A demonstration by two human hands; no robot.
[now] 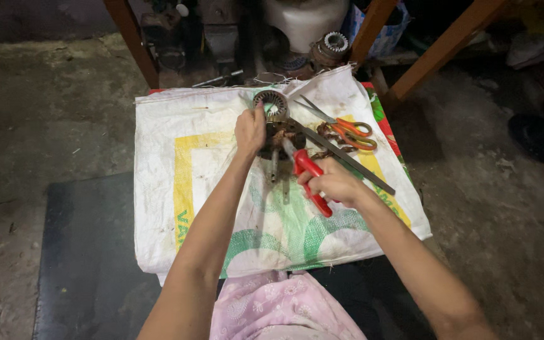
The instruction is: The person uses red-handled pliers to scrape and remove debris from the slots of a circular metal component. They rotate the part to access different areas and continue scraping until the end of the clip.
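A dark round motor stator [279,140] with copper windings lies on a white woven sack [187,189]. My left hand [250,129] grips its left edge. My right hand [334,182] is closed on red-handled pliers [310,179], whose jaws point into the windings. A second ring-shaped metal core [271,104] rests just behind the stator, close to my left fingers.
Orange-handled scissors [347,131] and a long flat metal bar [347,162] lie on the sack to the right. Wooden legs [135,44] and motor parts [332,45] stand behind. A dark mat [89,252] covers the concrete floor at left.
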